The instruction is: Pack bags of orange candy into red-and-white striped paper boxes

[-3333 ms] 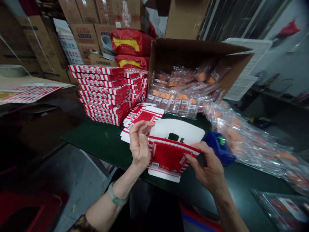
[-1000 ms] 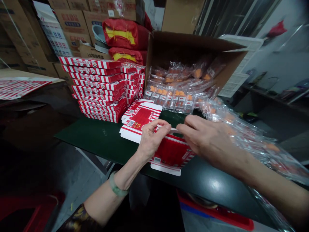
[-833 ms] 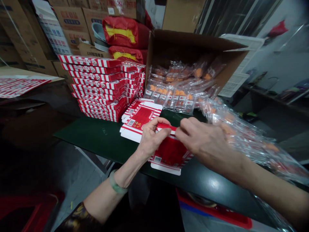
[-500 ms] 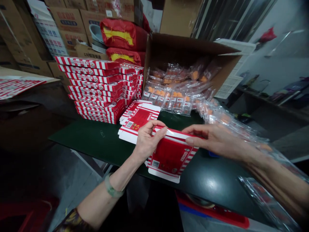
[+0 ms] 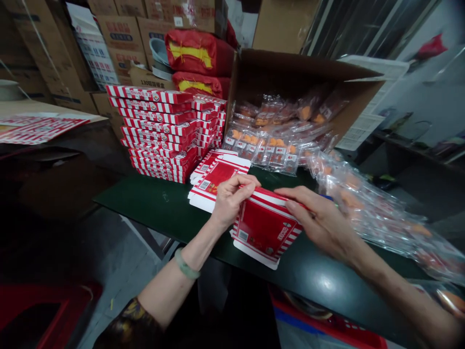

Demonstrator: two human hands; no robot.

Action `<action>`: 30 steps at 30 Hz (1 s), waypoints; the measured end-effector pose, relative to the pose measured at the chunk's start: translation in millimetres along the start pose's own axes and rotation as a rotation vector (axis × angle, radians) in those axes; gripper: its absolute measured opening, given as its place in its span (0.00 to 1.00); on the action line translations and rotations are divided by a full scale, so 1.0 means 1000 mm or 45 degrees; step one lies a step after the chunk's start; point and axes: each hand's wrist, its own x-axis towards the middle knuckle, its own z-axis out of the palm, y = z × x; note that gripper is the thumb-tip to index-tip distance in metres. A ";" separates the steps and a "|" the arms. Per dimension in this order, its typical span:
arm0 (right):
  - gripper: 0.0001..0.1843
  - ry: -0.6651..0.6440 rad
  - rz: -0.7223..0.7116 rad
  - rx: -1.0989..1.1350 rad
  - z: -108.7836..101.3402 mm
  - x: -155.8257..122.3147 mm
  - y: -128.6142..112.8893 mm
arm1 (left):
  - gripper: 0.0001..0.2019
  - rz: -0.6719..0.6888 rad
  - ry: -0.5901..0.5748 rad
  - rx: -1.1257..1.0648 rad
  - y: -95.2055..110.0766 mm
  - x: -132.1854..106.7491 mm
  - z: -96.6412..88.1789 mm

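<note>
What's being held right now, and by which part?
A red striped carton: the left hand pinches its upper left corner; the right hand lays its fingers along the upper right edge, and whether they grip cannot be told.

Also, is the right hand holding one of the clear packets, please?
No, the right hand lies with flat fingers on the red-and-white striped box, which the left hand pinches at its top edge.

Closes the formerly open top of the red striped box (image 5: 265,227); moves right hand (image 5: 322,223) from lower corner onto upper edge.
</note>
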 end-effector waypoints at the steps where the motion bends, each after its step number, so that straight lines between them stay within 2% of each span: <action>1: 0.15 0.061 -0.083 -0.042 0.004 -0.002 0.001 | 0.05 -0.033 -0.006 -0.034 0.000 0.000 0.001; 4: 0.15 0.228 -0.277 -0.166 0.011 -0.007 0.001 | 0.06 -0.054 0.048 -0.044 -0.002 -0.005 0.003; 6: 0.15 0.275 -0.342 -0.265 0.013 -0.010 0.003 | 0.07 0.026 0.088 0.023 -0.002 -0.009 0.004; 11: 0.22 0.197 -0.299 -0.530 0.025 -0.025 0.016 | 0.10 0.301 -0.006 0.293 0.001 -0.022 0.008; 13: 0.25 0.263 -0.268 -0.456 0.034 -0.035 0.027 | 0.09 0.347 -0.023 0.418 0.002 -0.025 0.013; 15: 0.26 0.477 -0.195 -0.208 0.042 -0.044 0.037 | 0.07 0.356 0.025 0.482 0.001 -0.027 0.019; 18: 0.23 0.756 -0.094 0.153 0.043 -0.047 0.046 | 0.06 0.330 0.228 0.449 -0.001 -0.023 0.025; 21: 0.20 0.833 -0.158 0.185 0.035 -0.039 0.044 | 0.04 0.373 0.351 0.417 -0.004 -0.017 0.027; 24: 0.20 0.861 -0.248 0.092 0.030 -0.033 0.046 | 0.03 0.479 0.296 0.562 -0.007 -0.015 0.025; 30: 0.14 0.753 -0.205 0.074 0.042 -0.040 0.065 | 0.08 0.607 -0.024 0.854 -0.014 -0.015 0.026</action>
